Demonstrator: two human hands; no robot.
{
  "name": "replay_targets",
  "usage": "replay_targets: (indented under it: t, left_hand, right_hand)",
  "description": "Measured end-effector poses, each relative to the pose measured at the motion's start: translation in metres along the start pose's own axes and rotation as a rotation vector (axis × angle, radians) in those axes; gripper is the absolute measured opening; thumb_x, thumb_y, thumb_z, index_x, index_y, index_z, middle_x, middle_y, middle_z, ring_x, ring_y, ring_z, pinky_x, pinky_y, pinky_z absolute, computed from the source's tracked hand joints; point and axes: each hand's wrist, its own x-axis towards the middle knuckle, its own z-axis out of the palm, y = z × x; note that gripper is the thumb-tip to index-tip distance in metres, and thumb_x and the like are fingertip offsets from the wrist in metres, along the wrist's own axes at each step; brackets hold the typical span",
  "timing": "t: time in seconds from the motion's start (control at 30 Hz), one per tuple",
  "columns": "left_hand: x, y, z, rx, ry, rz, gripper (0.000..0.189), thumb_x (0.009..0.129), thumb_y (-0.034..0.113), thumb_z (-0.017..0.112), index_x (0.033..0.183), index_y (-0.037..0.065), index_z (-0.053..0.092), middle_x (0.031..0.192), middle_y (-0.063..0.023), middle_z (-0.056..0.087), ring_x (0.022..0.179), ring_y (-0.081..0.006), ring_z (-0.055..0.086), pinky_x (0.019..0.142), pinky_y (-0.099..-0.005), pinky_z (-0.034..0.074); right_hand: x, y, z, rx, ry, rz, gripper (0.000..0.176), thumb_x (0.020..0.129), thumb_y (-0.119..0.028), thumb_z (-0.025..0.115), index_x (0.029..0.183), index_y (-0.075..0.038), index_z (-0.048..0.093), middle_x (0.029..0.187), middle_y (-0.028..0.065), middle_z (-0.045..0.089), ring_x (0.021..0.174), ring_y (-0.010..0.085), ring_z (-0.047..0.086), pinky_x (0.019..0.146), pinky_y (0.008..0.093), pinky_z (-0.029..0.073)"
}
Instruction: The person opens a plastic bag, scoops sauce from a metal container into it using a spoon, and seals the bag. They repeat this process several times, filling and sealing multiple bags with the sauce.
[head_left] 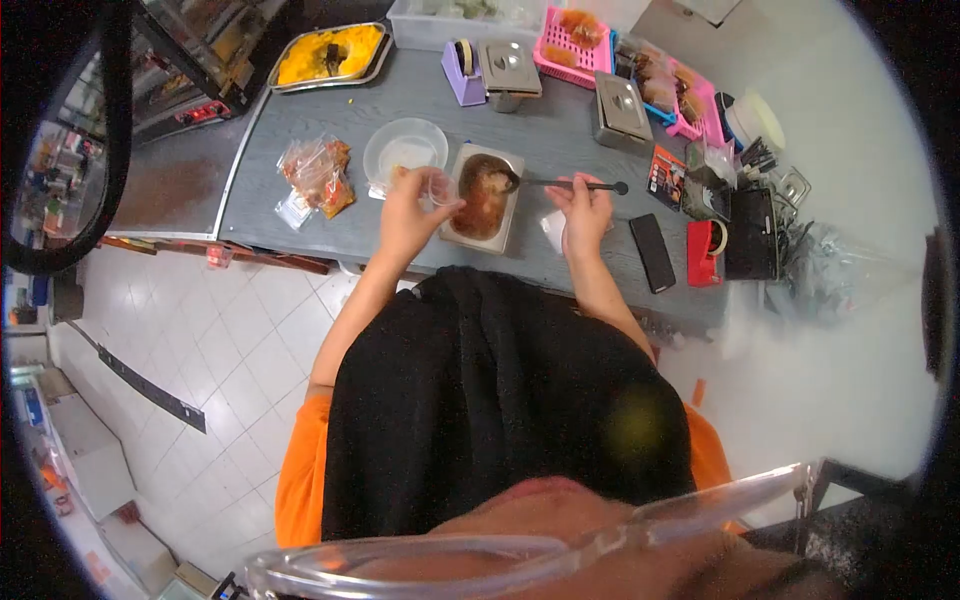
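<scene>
A metal tray (510, 215) of reddish-brown sauce sits on the grey table in front of me. My left hand (408, 215) is at its left edge, fingers closed on a small clear plastic bag (440, 188) with its mouth held apart. From the right, my right hand (583, 215) grips the handle of a black ladle (560, 183); the ladle's bowl is over the sauce. Under the right hand lies a white, clear-looking packet (553, 230). Beyond my left hand stands a round translucent plastic bowl (405, 140).
Filled plastic bags (315, 175) lie in a heap at left. Along the back stand a tray of yellow food (330, 55), a purple tape dispenser (464, 75), lidded metal containers (510, 70) and a pink basket (575, 50). A black phone (653, 253) and red tape dispenser (705, 253) lie at right.
</scene>
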Motion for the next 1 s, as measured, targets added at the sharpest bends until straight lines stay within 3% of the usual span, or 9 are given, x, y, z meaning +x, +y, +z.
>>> replay_targets:
  t: [0.2, 0.37, 0.43, 0.47, 0.53, 0.7, 0.9, 0.97, 1.0]
  left_hand:
    - [0.012, 0.008, 0.011, 0.152, -0.060, 0.084, 0.046, 0.063, 0.019, 0.080, 0.098, 0.001, 0.056, 0.085, -0.0092, 0.066, 0.082, -0.0202, 0.064, 0.074, -0.0303, 0.048]
    - [0.019, 0.010, 0.024, -0.034, -0.040, 0.056, 0.044, 0.063, 0.020, 0.079, 0.097, 0.003, 0.058, 0.085, -0.0110, 0.064, 0.081, -0.0257, 0.062, 0.071, -0.0337, 0.048]
    - [0.021, 0.004, 0.029, -0.018, -0.028, 0.036, 0.044, 0.063, 0.021, 0.079, 0.098, 0.003, 0.058, 0.086, -0.0113, 0.064, 0.080, -0.0250, 0.062, 0.071, -0.0333, 0.048]
    - [0.021, 0.001, 0.031, 0.001, -0.017, 0.013, 0.045, 0.063, 0.021, 0.079, 0.099, 0.002, 0.058, 0.087, -0.0115, 0.064, 0.080, -0.0244, 0.062, 0.071, -0.0329, 0.048]
    - [0.023, 0.005, 0.030, -0.034, -0.034, -0.001, 0.046, 0.063, 0.020, 0.080, 0.098, 0.001, 0.057, 0.085, -0.0092, 0.064, 0.078, -0.0198, 0.062, 0.070, -0.0307, 0.048]
    - [0.023, 0.021, 0.026, -0.074, 0.032, -0.009, 0.047, 0.063, 0.019, 0.082, 0.097, 0.001, 0.055, 0.083, -0.0061, 0.064, 0.073, -0.0139, 0.058, 0.068, -0.0278, 0.047]
    - [0.025, 0.022, 0.028, -0.096, 0.017, -0.035, 0.045, 0.063, 0.022, 0.081, 0.095, 0.001, 0.059, 0.083, -0.0082, 0.063, 0.076, -0.0171, 0.060, 0.068, -0.0296, 0.047]
    - [0.027, 0.015, 0.029, -0.099, -0.014, -0.009, 0.050, 0.063, 0.020, 0.082, 0.100, 0.001, 0.055, 0.084, -0.0066, 0.064, 0.074, -0.0141, 0.058, 0.068, -0.0268, 0.046]
    - [0.029, 0.014, 0.027, -0.098, -0.014, -0.011, 0.050, 0.063, 0.020, 0.082, 0.100, 0.001, 0.055, 0.084, -0.0066, 0.064, 0.074, -0.0141, 0.058, 0.068, -0.0268, 0.046]
  right_hand:
    - [-0.005, -0.039, 0.031, 0.114, -0.054, -0.115, 0.013, 0.092, -0.007, 0.047, 0.101, 0.002, 0.044, 0.091, 0.0184, 0.056, 0.074, 0.0252, 0.062, 0.068, 0.0375, 0.057]
    - [-0.022, -0.061, 0.054, 0.079, -0.179, -0.277, 0.014, 0.091, -0.005, 0.047, 0.103, 0.002, 0.044, 0.093, 0.0191, 0.057, 0.076, 0.0256, 0.063, 0.070, 0.0382, 0.057]
    - [-0.033, -0.058, 0.057, -0.103, -0.345, -0.549, 0.013, 0.087, 0.001, 0.051, 0.100, 0.004, 0.049, 0.095, 0.0185, 0.060, 0.078, 0.0258, 0.063, 0.070, 0.0357, 0.055]
    - [-0.035, -0.060, 0.056, -0.105, -0.347, -0.549, 0.013, 0.087, 0.001, 0.051, 0.100, 0.004, 0.049, 0.095, 0.0185, 0.060, 0.078, 0.0258, 0.063, 0.070, 0.0357, 0.055]
    - [-0.040, -0.066, 0.055, -0.629, -0.581, -1.171, 0.014, 0.081, 0.007, 0.057, 0.094, 0.004, 0.055, 0.094, 0.0162, 0.062, 0.079, 0.0260, 0.063, 0.068, 0.0335, 0.052]
    - [-0.045, -0.066, 0.058, -0.579, -0.668, -1.209, 0.016, 0.076, 0.008, 0.061, 0.090, 0.003, 0.058, 0.090, 0.0146, 0.065, 0.077, 0.0256, 0.064, 0.067, 0.0317, 0.051]
    - [-0.039, -0.054, 0.051, -0.540, -0.526, -1.068, 0.010, 0.084, 0.004, 0.055, 0.094, 0.003, 0.054, 0.095, 0.0173, 0.062, 0.079, 0.0277, 0.064, 0.072, 0.0339, 0.052]
    - [-0.034, -0.043, 0.056, 0.027, -0.228, -0.448, 0.011, 0.090, -0.003, 0.049, 0.099, 0.003, 0.048, 0.096, 0.0188, 0.058, 0.081, 0.0299, 0.062, 0.078, 0.0381, 0.053]
    - [-0.027, -0.039, 0.052, 0.027, -0.228, -0.446, 0.011, 0.090, -0.003, 0.049, 0.099, 0.003, 0.048, 0.096, 0.0188, 0.058, 0.081, 0.0299, 0.062, 0.078, 0.0381, 0.053]
